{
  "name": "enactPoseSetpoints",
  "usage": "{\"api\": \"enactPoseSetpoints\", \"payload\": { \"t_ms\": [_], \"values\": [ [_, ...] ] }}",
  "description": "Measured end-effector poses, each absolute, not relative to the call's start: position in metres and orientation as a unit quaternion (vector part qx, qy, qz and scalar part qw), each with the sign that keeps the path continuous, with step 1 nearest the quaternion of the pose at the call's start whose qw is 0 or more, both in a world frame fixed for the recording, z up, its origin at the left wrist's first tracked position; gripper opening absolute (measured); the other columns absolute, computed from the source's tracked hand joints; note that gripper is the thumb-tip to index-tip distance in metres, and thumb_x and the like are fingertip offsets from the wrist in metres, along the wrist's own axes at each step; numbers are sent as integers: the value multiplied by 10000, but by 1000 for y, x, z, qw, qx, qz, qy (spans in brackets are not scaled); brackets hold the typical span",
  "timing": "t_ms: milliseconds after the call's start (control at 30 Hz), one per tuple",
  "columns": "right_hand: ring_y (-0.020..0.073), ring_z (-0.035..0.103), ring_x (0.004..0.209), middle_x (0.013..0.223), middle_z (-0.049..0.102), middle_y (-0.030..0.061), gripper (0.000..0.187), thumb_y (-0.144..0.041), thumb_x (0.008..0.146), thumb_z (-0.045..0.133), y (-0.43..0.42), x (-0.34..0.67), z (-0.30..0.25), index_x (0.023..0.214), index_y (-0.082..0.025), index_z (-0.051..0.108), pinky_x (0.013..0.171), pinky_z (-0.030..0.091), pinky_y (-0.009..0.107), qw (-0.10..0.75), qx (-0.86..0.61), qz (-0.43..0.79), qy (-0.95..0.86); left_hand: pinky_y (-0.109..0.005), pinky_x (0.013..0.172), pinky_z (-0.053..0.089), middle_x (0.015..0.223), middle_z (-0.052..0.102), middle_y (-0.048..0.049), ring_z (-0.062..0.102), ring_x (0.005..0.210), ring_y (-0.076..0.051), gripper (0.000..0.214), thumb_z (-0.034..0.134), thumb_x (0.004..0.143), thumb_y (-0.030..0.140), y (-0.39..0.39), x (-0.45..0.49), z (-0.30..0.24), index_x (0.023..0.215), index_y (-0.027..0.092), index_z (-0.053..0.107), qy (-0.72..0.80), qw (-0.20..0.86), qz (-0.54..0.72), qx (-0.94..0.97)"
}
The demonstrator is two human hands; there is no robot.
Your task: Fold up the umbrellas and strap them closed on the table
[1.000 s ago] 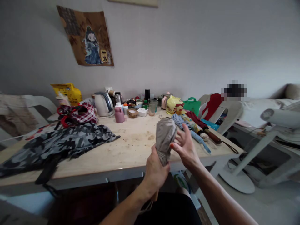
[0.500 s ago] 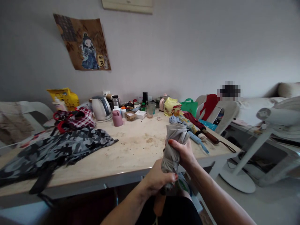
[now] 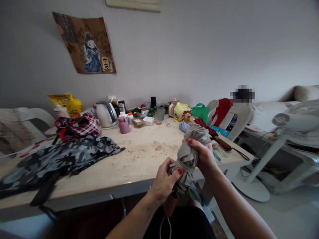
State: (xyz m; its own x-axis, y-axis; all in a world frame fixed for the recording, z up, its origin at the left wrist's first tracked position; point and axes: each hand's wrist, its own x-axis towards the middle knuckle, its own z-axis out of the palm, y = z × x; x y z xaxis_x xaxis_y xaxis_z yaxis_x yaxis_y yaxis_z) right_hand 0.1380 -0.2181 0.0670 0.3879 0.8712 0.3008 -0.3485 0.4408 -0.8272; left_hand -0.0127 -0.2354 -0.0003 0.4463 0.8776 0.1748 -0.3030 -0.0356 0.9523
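Note:
I hold a folded grey umbrella [image 3: 189, 153] in front of the table's near edge, its top tilted up and to the right. My right hand [image 3: 204, 156] is wrapped round its upper part. My left hand [image 3: 164, 181] pinches the fabric lower down, near the brown handle [image 3: 170, 205], from which a white cord hangs. Both hands are closed on the umbrella.
A camouflage umbrella [image 3: 57, 157] lies spread on the beige table [image 3: 139, 156] at left. A white kettle [image 3: 106, 114], pink bottle [image 3: 123, 125], cups and boxes crowd the back. Several folded umbrellas [image 3: 219, 141] lie at right. A white fan [image 3: 286, 132] stands right; a seated person is behind.
The umbrella has tipped further to the right. My right hand moved from open beside it to gripping its upper part, and my left hand shifted to pinch the fabric near the handle.

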Motion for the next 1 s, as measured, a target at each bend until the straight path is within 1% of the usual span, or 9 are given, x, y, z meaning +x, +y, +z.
{"api": "enactPoseSetpoints", "payload": {
  "t_ms": [133, 233, 300, 433, 533, 667, 767, 900, 1000],
  "values": [
    [159, 590, 586, 697, 648, 35, 297, -293, 513, 769, -216, 139, 65, 756, -167, 655, 533, 497, 276, 757, -327, 445, -349, -238, 611, 338, 633, 434, 33, 406, 608, -113, 403, 517, 913, 525, -240, -15, -3, 691, 195, 459, 324, 467, 522, 636],
    [168, 594, 606, 710, 644, 42, 296, -307, 520, 747, -213, 142, 61, 766, -166, 662, 551, 508, 290, 751, -332, 453, -347, -261, 646, 325, 658, 452, 9, 426, 648, -125, 380, 482, 927, 430, -241, -20, -5, 635, 189, 458, 341, 331, 524, 707],
    [190, 602, 640, 727, 629, 45, 299, -344, 554, 692, -210, 150, 62, 802, -180, 656, 586, 527, 325, 750, -318, 445, -371, -261, 600, 305, 600, 398, 24, 384, 591, -116, 409, 487, 894, 452, -240, -21, -14, 586, 196, 409, 354, 391, 516, 675],
    [212, 589, 677, 748, 574, 47, 336, -473, 644, 561, -203, 179, 77, 861, -222, 616, 646, 541, 380, 780, -284, 359, -427, -246, 486, 224, 501, 339, 48, 291, 476, -88, 518, 550, 777, 620, -236, -24, -38, 519, 211, 364, 411, 624, 415, 519],
    [213, 574, 693, 781, 557, 55, 322, -485, 678, 530, -201, 193, 81, 866, -231, 591, 657, 533, 381, 780, -286, 339, -442, -240, 516, 291, 571, 449, 21, 376, 522, -99, 562, 520, 799, 709, -233, -37, -29, 606, 183, 474, 427, 565, 474, 523],
    [212, 548, 677, 749, 534, 66, 292, -431, 677, 490, -203, 178, 66, 845, -217, 597, 597, 503, 344, 721, -325, 398, -464, -238, 597, 360, 769, 548, -8, 430, 639, -110, 615, 469, 819, 769, -234, -42, 10, 903, 167, 566, 321, 465, 513, 646],
    [183, 506, 635, 738, 505, 52, 271, -422, 667, 491, -208, 160, 57, 806, -210, 588, 545, 465, 303, 711, -315, 431, -457, -224, 544, 292, 653, 441, 41, 359, 583, -89, 530, 579, 809, 697, -236, -27, 21, 786, 170, 520, 304, 494, 472, 663],
    [152, 461, 578, 697, 491, 24, 236, -379, 607, 538, -216, 149, 60, 770, -211, 562, 498, 424, 272, 725, -284, 440, -447, -212, 511, 273, 573, 376, 68, 315, 525, -76, 513, 664, 757, 635, -237, -11, 6, 672, 198, 410, 313, 645, 440, 541],
    [151, 491, 560, 684, 550, 21, 270, -337, 557, 609, -217, 149, 63, 790, -202, 591, 503, 446, 283, 731, -307, 446, -415, -222, 540, 315, 593, 422, 45, 380, 551, -95, 410, 610, 842, 531, -238, -17, -3, 676, 191, 453, 346, 546, 467, 604]
  ]
}}
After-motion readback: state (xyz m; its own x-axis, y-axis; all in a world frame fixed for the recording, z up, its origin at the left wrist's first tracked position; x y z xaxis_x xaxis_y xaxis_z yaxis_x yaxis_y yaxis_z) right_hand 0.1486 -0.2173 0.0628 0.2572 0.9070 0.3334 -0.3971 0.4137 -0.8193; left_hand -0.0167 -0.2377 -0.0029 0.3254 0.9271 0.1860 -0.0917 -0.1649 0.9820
